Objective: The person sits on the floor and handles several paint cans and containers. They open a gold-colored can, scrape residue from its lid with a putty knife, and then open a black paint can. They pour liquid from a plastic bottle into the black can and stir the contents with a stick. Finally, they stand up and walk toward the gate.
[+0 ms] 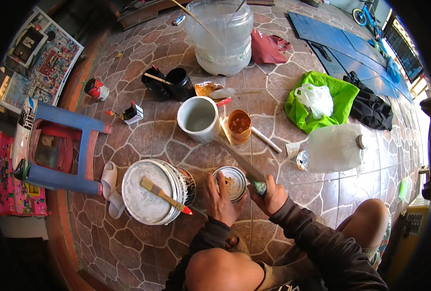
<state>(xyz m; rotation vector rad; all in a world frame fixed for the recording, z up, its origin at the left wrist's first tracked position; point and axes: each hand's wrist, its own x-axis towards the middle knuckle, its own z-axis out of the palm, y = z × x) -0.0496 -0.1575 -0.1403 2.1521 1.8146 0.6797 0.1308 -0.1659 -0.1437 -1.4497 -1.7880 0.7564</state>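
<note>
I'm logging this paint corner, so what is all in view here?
small tin: 1, silver, floor under the hands
blade: 1, long, green handle, over the tin
large can: 1, white lid, left of tin
brush: 1, wood with red tip, on the can lid
mug: 1, white, centre
cup: 1, orange, right of mug
jug: 1, clear, top
stool: 1, blue, left
green cloth: 1, right
left hand: on the tin
right hand: gripping the blade handle
</note>
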